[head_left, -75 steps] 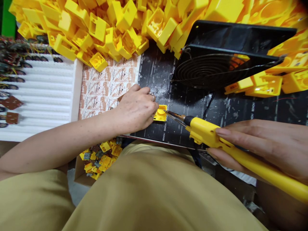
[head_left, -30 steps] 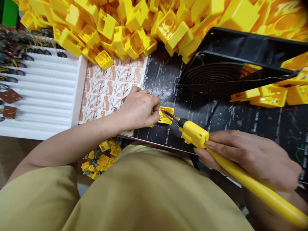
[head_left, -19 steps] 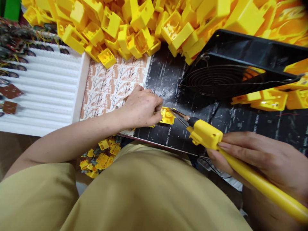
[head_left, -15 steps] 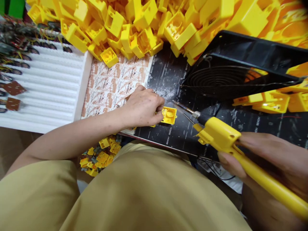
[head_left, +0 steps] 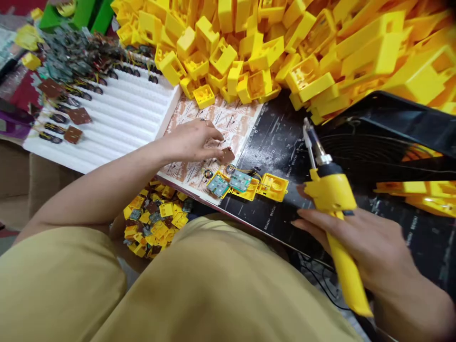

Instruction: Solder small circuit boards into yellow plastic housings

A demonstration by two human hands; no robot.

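Observation:
My left hand (head_left: 194, 141) hovers over the patterned paper, thumb and fingers apart. A small brown square board (head_left: 228, 155) is at its thumb tip; whether they touch I cannot tell. Just below, three small yellow cases stand in a row by the bench edge. Green circuit boards (head_left: 240, 181) lie on the left and middle ones, with thin wires and a small round part (head_left: 231, 169). The right yellow case (head_left: 273, 187) shows its bare inside. My right hand (head_left: 359, 242) is wrapped round a yellow soldering gun (head_left: 329, 190), its metal tip pointing up and away from the cases.
Yellow housings (head_left: 245, 52) are heaped along the back. A black fan (head_left: 392, 137) stands at the right. On the left, a white foam tray (head_left: 131, 121) carries wired parts and brown boards. More yellow and green pieces (head_left: 156, 223) sit below the bench edge.
My left hand has moved left and off the yellow cases, uncovering the circuit boards. The soldering gun has swung more upright, its tip now farther from the cases. The view has shifted left.

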